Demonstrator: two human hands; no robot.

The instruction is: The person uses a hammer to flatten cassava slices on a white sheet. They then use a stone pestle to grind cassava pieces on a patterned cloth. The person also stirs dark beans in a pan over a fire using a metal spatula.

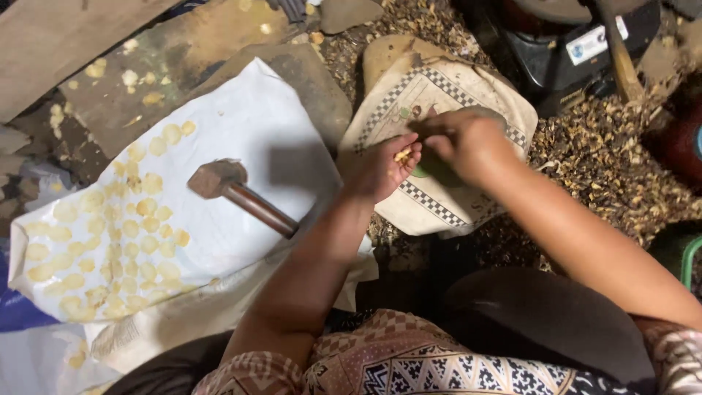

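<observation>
One small yellow nut piece (403,154) sits at frame centre, pinched in left hand (384,172) fingertips; right hand (464,143) at its 3 o'clock, fingers curled, contents unclear. Both over one checker-trimmed sack (439,205). One hammer (238,194) at 9 o'clock on one white sheet (241,117), dozens of flattened yellow discs (131,234) beyond; too many to count.

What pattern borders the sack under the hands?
A black-and-white checkered band on the sack; head view.

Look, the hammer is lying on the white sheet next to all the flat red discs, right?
Not quite. The head view shows the hammer lying on the white sheet, but the flat discs beside it are pale yellow, not red.
</observation>
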